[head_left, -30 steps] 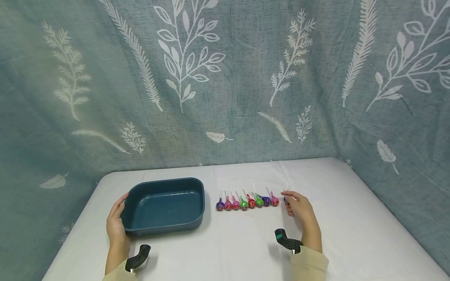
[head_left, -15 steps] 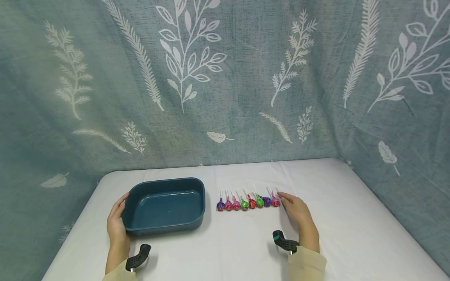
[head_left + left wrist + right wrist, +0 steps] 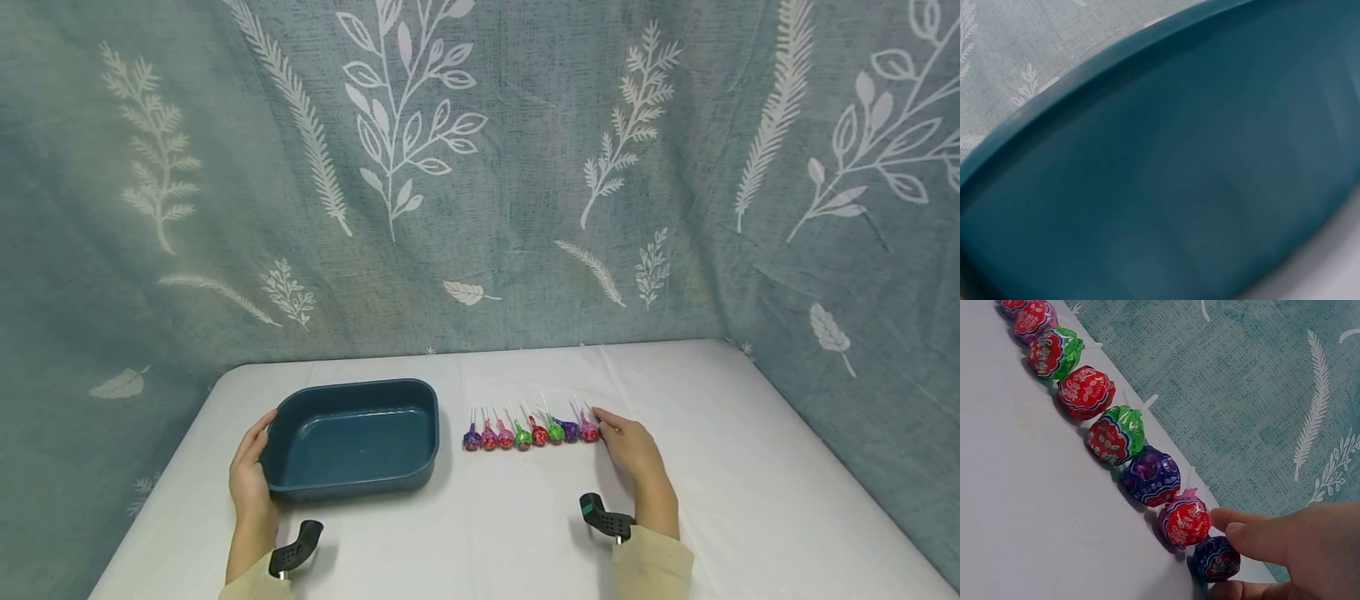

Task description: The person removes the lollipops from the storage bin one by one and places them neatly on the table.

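A row of wrapped lollipops (image 3: 522,440) in purple, pink, green and red lies on the white table, sticks pointing away. At its right end my right hand (image 3: 633,446) pinches a dark blue lollipop (image 3: 1217,559), which sits right beside the pink-and-red lollipop (image 3: 1185,519). In the head view the hand mostly hides that dark blue one. On the left, a teal rectangular basin (image 3: 352,492) stands with nothing in it. My left hand (image 3: 250,483) rests along its left side, fingers extended against the outer wall; the left wrist view shows mostly the basin wall (image 3: 1147,156).
The white-covered table (image 3: 510,533) reaches back to a green-grey curtain (image 3: 510,167) with white leaf prints. Black wrist mounts (image 3: 606,517) show at both sleeves.
My right hand has moved left with the dark blue lollipop, from a gap right of the row to up against its end. The left hand and basin stay put.
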The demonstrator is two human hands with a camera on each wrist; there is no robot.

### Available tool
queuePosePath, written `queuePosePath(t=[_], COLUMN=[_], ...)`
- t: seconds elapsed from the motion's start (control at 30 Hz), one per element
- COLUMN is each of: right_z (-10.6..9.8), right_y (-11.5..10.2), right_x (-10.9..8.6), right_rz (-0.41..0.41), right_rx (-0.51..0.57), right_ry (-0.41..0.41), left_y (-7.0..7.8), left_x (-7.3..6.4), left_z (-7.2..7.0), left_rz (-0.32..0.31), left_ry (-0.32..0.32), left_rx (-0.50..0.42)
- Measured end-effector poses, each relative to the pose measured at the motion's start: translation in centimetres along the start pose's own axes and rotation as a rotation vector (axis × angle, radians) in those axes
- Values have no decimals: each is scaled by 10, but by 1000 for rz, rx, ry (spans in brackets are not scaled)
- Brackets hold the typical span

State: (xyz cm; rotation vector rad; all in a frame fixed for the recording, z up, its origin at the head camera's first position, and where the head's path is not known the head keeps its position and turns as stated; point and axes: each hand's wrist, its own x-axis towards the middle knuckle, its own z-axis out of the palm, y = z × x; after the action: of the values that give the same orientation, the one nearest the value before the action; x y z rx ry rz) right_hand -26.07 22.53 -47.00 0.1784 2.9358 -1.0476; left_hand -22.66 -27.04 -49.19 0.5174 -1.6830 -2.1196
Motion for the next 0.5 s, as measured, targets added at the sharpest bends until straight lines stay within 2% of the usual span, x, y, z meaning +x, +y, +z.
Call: queuePosePath(t=[0.13, 0.23, 0.37, 0.5], right_z=[-4, -7, -11, -14], right_y=[1, 0, -7, -23], right_x=[1, 0, -2, -7], right_rz=[48, 52, 17, -60], right_rx=[43, 76, 129, 140], right_ry=[14, 30, 70, 139], left_y=[0, 0, 2, 4], left_x=[0, 1, 1, 0], left_z=[2, 3, 3, 1], left_rz=[3, 3, -10, 27], left_ry=[0, -3, -12, 26], left_rx=[3, 6, 19, 122])
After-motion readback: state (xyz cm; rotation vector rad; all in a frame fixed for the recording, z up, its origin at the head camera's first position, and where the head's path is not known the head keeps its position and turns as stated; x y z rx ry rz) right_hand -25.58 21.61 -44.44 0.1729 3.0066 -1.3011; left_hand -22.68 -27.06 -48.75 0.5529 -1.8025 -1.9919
